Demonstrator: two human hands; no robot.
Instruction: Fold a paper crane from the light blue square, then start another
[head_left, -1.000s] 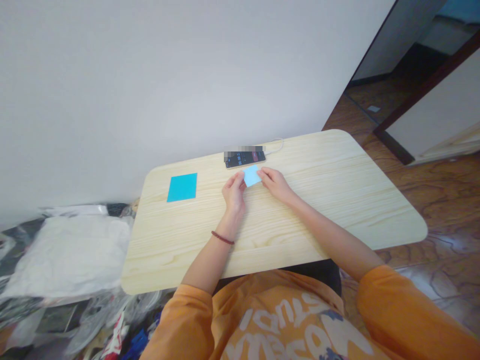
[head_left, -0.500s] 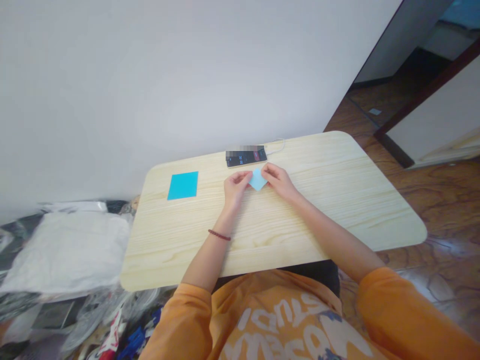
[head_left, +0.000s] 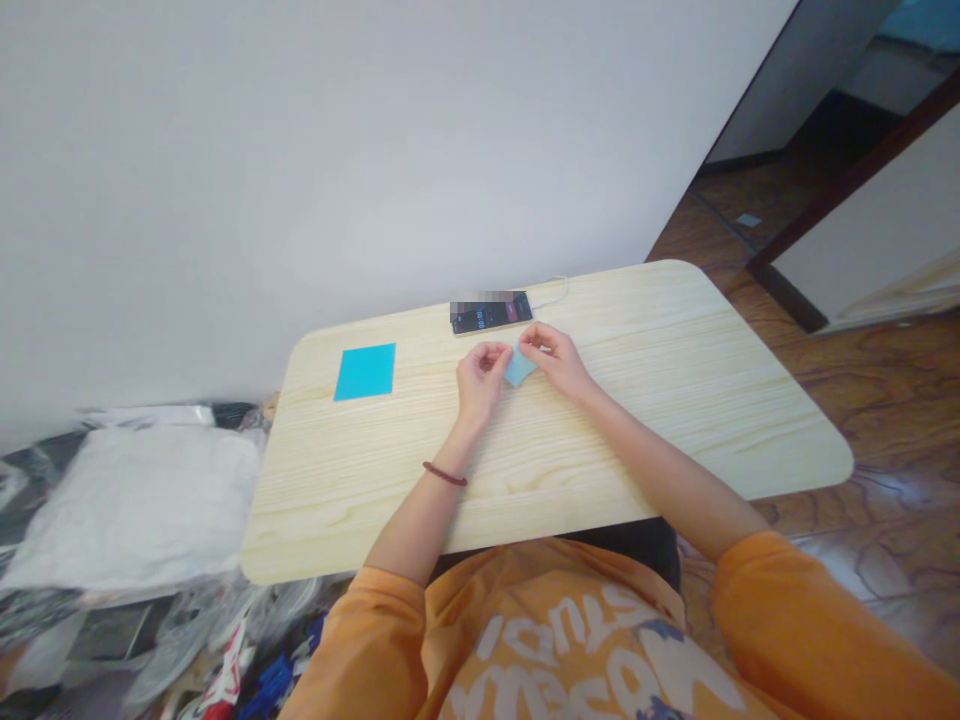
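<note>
A small piece of folded light-blue paper (head_left: 519, 369) is held between my two hands, over the middle of the table. My left hand (head_left: 482, 375) pinches its left side between thumb and fingers. On the other side my right hand (head_left: 556, 357) has the paper's upper right part in a pinch. The fingertips of both hands are close together and cover some of the paper's edges. To the left, a square of bright blue paper (head_left: 365, 372) lies flat on the table.
A phone (head_left: 491, 314) with a lit screen lies behind my hands, with a white cable (head_left: 553, 292) at its right end. The wooden table (head_left: 675, 400) stands against a wall. Bagged items and a white pillow-like bundle (head_left: 142, 500) are on the left.
My left hand has moved slightly to the right, nearer my right hand. The light-blue paper has tilted and shows less of its face. The bright blue square has stayed put.
</note>
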